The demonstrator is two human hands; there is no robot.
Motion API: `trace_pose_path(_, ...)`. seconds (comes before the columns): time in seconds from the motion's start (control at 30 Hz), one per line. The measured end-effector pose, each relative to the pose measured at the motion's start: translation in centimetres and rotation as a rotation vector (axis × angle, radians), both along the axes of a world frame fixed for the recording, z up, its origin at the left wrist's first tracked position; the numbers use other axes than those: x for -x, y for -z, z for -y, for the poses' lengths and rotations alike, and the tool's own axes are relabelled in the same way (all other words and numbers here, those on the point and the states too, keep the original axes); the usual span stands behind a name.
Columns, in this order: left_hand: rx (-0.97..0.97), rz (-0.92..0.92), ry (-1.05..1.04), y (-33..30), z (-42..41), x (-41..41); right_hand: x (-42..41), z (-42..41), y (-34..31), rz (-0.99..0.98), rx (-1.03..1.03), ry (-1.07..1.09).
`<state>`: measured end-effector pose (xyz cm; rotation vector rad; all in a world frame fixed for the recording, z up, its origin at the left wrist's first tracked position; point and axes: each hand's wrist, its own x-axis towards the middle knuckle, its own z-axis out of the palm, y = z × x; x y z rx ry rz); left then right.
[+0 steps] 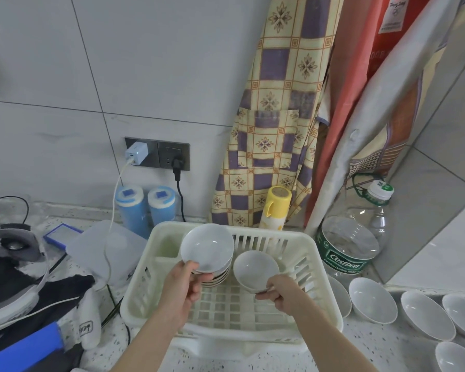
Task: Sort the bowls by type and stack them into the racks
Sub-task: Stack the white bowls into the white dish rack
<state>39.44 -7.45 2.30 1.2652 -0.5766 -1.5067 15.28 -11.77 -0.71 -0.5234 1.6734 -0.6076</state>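
Observation:
A cream plastic dish rack (301, 304) sits on the speckled counter in front of me. My left hand (184, 285) grips the near rim of a wide white bowl (207, 247), which is on top of a tilted stack of similar bowls (217, 278) at the rack's back left. My right hand (282, 292) pinches the near rim of a smaller white bowl (255, 268), held tilted over the rack's middle, to the right of the stack. Several more white bowls (372, 300) lie on the counter to the right of the rack.
A large clear water bottle (352, 237) stands behind the rack's right corner, a yellow-capped bottle (275, 208) behind its back edge. Two blue canisters (145, 208), wall sockets with cables (157, 155), a plastic lid (105, 251) and dark cloth with clutter (24, 291) fill the left side.

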Motion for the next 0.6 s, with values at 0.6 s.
trace_pose_path(0.6,-0.005,0.027,0.058,-0.4,-0.1,0.4,-0.1,0.2,0.9,-0.049,0.023,0.053)
